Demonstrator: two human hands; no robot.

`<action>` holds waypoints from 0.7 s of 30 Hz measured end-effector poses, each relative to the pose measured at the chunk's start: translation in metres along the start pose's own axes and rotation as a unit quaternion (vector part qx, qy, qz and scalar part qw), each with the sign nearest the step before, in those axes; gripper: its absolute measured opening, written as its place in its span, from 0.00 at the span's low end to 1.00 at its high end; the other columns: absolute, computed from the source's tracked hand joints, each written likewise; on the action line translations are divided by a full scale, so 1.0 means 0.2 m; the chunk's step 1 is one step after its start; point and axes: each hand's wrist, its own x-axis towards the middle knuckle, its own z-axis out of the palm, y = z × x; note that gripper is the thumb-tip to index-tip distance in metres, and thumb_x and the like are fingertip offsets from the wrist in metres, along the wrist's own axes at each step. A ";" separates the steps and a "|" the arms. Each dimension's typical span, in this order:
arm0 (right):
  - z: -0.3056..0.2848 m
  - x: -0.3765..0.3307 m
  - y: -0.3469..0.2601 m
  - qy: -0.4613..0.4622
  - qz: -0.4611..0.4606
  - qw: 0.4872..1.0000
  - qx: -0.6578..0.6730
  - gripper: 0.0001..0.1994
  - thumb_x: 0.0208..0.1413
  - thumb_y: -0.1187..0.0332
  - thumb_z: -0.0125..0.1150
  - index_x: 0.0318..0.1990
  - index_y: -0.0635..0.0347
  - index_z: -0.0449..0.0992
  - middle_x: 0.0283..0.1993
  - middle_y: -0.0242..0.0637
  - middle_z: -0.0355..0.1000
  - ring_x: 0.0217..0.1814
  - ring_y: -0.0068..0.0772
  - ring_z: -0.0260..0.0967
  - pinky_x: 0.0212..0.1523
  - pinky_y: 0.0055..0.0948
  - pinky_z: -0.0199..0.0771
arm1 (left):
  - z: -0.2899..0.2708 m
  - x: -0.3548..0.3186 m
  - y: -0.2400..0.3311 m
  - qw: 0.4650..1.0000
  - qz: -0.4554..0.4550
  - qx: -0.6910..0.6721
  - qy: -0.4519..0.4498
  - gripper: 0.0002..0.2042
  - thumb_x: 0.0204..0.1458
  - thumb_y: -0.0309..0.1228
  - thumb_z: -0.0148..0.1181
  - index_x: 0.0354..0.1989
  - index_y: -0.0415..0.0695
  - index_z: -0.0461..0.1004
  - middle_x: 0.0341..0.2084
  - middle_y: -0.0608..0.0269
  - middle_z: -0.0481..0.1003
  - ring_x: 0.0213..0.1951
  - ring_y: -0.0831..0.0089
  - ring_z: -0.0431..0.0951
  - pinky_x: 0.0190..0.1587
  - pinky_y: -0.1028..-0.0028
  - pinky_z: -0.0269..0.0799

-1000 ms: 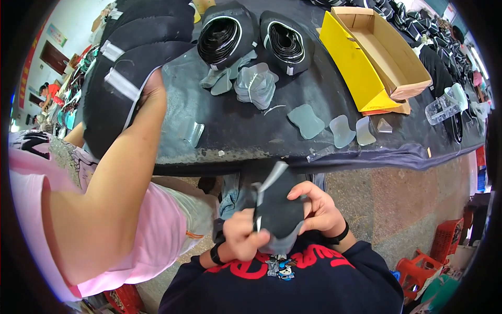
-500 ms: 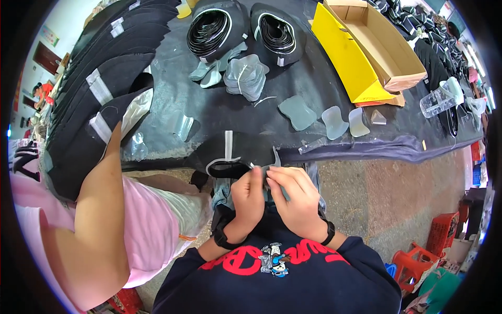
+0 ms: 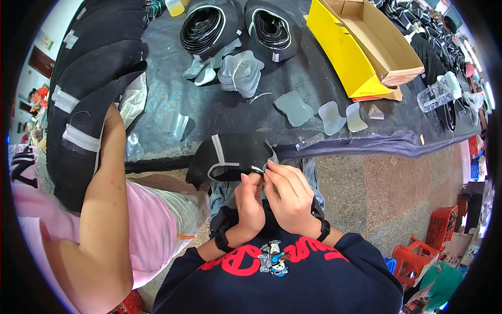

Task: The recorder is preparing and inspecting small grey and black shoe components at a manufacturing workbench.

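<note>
Hands pinch a black piece at the table edge

Hands meet just under the near edge of the dark cloth-covered table. The left hand and the right hand touch each other, fingers curled shut, pinching the rim of a black curved fabric piece with white tape strips. That piece hangs over the table edge, above the lap. Beside it, on the left, a co-worker's bare arm reaches to a stack of black pieces. Clear grey plastic shapes lie near. A yellow cardboard box sits well apart. Speckled floor lies open on the right.
</note>
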 end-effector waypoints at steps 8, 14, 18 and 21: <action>0.01 0.01 0.02 0.023 0.031 0.999 0.014 0.09 0.34 0.82 0.61 0.28 0.69 0.71 0.34 0.43 0.70 0.34 0.42 0.69 0.34 0.31 0.71 | 0.01 0.01 0.01 0.999 0.020 -0.039 -0.032 0.26 0.60 0.46 0.28 0.31 0.35 0.69 0.28 0.61 0.71 0.33 0.78 0.69 0.37 0.78 0.61; -0.02 0.01 0.00 0.006 0.180 0.970 0.162 0.07 0.39 0.82 0.60 0.29 0.67 0.70 0.37 0.41 0.68 0.35 0.34 0.70 0.36 0.27 0.73 | 0.04 0.01 0.07 0.999 0.027 0.045 0.011 0.08 0.56 0.28 0.48 0.31 0.36 0.71 0.25 0.69 0.72 0.28 0.86 0.68 0.30 0.84 0.61; -0.06 0.01 0.04 0.026 0.272 0.910 0.311 0.05 0.45 0.84 0.54 0.30 0.69 0.68 0.41 0.39 0.62 0.38 0.26 0.70 0.40 0.23 0.73 | 0.03 0.02 0.11 0.996 0.015 0.081 0.025 0.06 0.53 0.24 0.52 0.34 0.34 0.72 0.29 0.67 0.74 0.30 0.88 0.67 0.30 0.86 0.59; -0.12 0.01 0.12 0.066 0.294 0.903 0.305 0.05 0.46 0.86 0.51 0.30 0.68 0.68 0.41 0.38 0.61 0.37 0.25 0.69 0.37 0.19 0.71 | 0.00 0.02 0.15 0.999 0.051 0.005 0.017 0.08 0.53 0.24 0.51 0.39 0.32 0.71 0.33 0.64 0.74 0.33 0.86 0.69 0.34 0.86 0.61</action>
